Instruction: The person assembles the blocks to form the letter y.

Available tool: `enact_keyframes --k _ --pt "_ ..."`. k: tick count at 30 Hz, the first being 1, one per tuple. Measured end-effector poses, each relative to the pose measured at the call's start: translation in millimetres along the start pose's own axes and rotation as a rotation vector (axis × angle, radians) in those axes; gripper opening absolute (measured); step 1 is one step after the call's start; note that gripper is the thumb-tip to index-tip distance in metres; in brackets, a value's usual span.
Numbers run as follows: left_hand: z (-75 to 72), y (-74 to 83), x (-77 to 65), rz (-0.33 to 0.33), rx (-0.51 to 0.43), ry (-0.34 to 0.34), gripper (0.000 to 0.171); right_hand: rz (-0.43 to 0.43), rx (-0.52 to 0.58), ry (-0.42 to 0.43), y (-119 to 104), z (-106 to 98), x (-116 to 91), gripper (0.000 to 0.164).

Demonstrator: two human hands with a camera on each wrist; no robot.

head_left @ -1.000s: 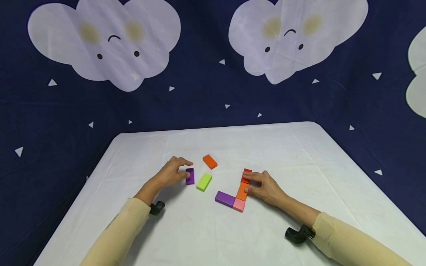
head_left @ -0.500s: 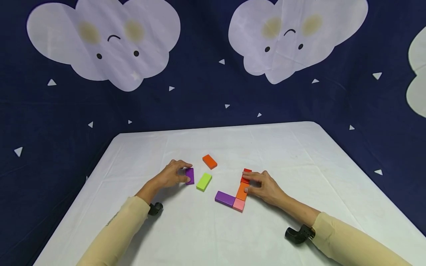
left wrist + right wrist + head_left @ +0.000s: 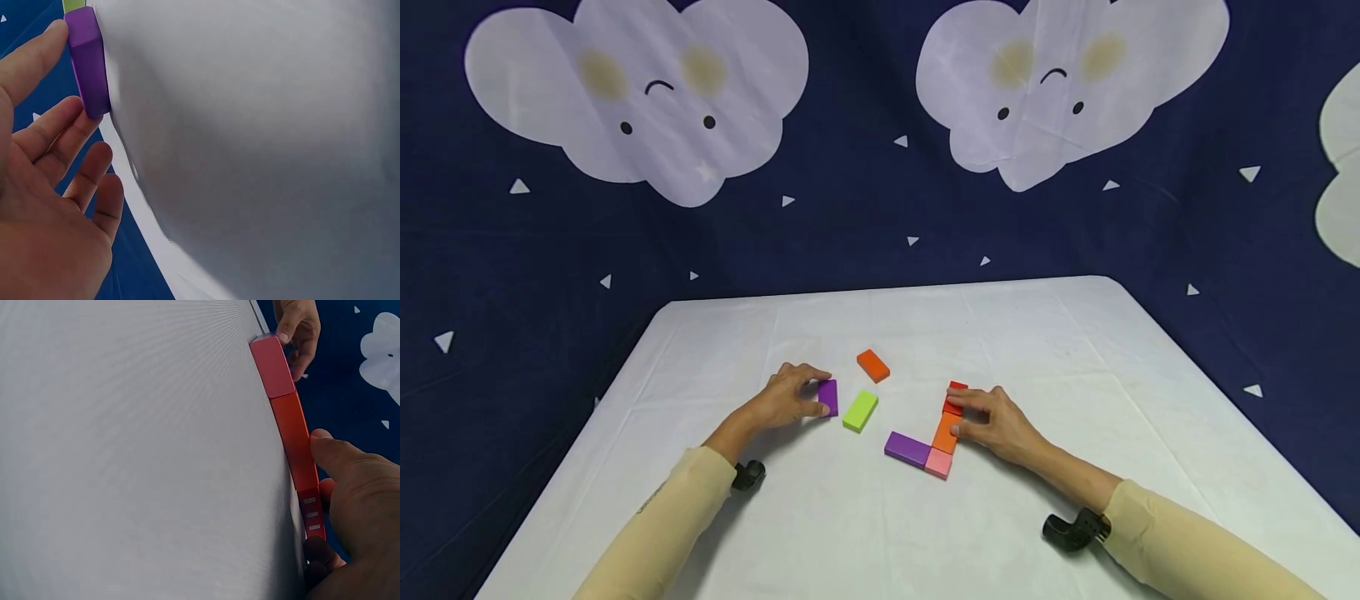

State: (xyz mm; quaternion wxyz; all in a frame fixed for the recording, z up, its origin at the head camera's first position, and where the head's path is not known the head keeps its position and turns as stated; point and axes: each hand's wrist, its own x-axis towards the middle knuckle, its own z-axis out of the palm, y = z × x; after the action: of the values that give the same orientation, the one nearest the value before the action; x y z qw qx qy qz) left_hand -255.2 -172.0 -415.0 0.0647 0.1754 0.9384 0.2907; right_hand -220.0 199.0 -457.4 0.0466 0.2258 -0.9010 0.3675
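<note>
My left hand [image 3: 786, 395] holds a purple block [image 3: 827, 398] lying on the table by its two ends; in the left wrist view the thumb is at one end of this purple block [image 3: 89, 69] and the fingertips at the other. My right hand [image 3: 1000, 423] rests at a row of joined blocks. Its thumb touches the side of the orange block [image 3: 294, 440], and its fingers bend round the far end of the red block [image 3: 312, 515]. A pink block [image 3: 938, 462] continues the row, and another purple block [image 3: 907, 448] adjoins it at an angle.
A lime green block [image 3: 861, 411] lies between the left hand and the row. Farther back is a loose orange block [image 3: 872, 365]. White cloth covers the table [image 3: 820, 525], with a dark blue cloud-print curtain [image 3: 850, 167] behind it.
My left hand has lowered slightly towards me, and its thumb and fingers have closed on the purple block's ends. The right hand and the joined blocks have stayed still.
</note>
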Motion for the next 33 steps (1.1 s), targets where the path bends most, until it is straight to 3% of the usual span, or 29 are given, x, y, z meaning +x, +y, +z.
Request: enact_keyframes --k 10,16,19,22,26,33 --pt "1.0 -0.1 0.3 0.02 0.037 0.004 0.057 0.0 0.005 0.016 -0.5 0.2 -0.2 0.05" --pt "0.5 -1.4 -1.3 0.016 0.108 0.028 0.058 -0.014 -0.002 0.02 -0.6 0.3 0.2 0.05" --pt "0.5 -1.7 -1.5 0.037 0.123 0.046 0.058 -0.01 0.004 0.018 -0.4 0.1 0.2 0.049" --pt "1.0 1.0 -0.8 0.1 0.112 0.046 0.058 -0.001 0.003 0.007 0.0 -0.8 0.1 0.05" --pt "4.0 9.7 1.1 0.186 0.109 -0.016 0.059 0.011 0.006 -0.003 0.2 -1.0 0.4 0.051" --pt "11.8 24.9 7.6 0.252 0.152 -0.139 0.061 0.01 0.007 0.001 0.1 0.2 0.9 0.05"
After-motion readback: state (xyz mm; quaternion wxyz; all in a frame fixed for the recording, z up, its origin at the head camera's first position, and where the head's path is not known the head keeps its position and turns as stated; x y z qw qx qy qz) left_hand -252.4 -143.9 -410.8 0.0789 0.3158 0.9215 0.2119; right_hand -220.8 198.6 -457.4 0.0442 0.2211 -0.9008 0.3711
